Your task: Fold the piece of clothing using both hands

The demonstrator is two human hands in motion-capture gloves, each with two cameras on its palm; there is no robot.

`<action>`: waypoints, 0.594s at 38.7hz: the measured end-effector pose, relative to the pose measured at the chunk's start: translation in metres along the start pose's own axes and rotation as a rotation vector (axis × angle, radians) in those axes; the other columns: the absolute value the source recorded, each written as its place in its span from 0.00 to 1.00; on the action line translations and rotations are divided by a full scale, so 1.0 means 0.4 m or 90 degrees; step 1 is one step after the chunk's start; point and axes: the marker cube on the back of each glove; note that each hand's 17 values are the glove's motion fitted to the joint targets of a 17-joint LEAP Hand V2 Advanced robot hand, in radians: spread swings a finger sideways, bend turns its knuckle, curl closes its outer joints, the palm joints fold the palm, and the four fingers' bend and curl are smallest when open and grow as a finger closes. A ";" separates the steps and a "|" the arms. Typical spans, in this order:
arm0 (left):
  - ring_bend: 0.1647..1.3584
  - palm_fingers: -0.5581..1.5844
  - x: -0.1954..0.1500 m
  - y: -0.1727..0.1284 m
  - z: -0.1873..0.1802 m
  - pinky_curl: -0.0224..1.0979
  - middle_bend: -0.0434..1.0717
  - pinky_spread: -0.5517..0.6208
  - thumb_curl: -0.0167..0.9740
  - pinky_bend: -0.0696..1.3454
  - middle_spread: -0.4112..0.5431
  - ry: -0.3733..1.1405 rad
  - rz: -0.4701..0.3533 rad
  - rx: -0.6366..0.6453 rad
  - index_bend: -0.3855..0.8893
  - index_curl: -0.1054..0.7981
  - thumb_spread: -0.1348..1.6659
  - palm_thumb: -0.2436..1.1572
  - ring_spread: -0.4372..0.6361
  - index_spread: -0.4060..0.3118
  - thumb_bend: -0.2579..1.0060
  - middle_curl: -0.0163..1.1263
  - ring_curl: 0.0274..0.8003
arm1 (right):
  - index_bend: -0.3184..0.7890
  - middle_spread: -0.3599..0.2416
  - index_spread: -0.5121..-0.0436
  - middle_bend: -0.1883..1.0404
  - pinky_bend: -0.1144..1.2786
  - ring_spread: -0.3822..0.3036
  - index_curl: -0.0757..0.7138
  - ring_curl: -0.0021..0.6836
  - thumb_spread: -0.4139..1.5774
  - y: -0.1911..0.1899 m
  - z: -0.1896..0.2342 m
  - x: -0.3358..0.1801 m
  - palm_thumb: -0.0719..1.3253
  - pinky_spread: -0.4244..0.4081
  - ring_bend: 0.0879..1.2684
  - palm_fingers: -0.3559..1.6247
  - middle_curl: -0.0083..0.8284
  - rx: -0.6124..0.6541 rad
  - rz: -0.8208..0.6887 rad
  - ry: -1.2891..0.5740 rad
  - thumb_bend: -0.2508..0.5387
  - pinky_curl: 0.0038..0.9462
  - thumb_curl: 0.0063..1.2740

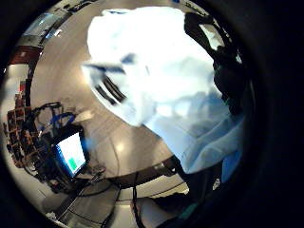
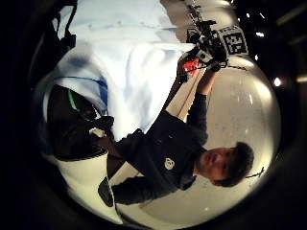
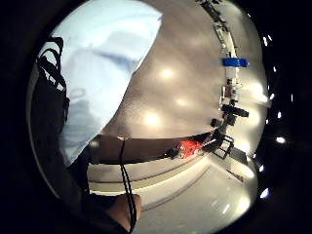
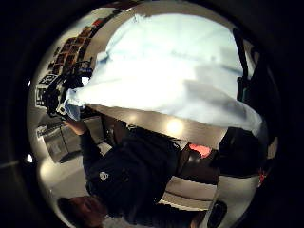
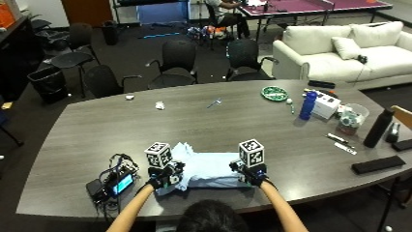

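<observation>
Your light blue garment lies bunched on the near edge of the grey bench, directly in front of you, between your two hands. Your left hand sits at the garment's left end; its grip pinches the cloth there, with fabric puffed up just beside it. Your right hand is at the garment's right end, its grip curled on the cloth edge. In the left thumb side palm view, the cloth stretches from close to that palm across to your other hand, which holds a corner raised. The right thumb side palm view shows the same span of fabric held between both grips.

A small device with a lit screen lies on the bench just left of your left hand.
</observation>
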 end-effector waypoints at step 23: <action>0.22 0.62 -0.197 -0.292 -0.122 0.37 0.28 0.38 0.53 0.17 0.24 0.047 -0.330 0.020 0.40 0.63 0.75 0.64 0.22 0.32 0.16 0.48 0.54 | 0.39 0.26 0.55 0.31 0.46 0.22 0.63 0.67 0.54 -0.331 -0.092 0.028 0.79 0.15 0.33 0.67 0.60 0.011 0.192 0.049 0.30 0.44 0.53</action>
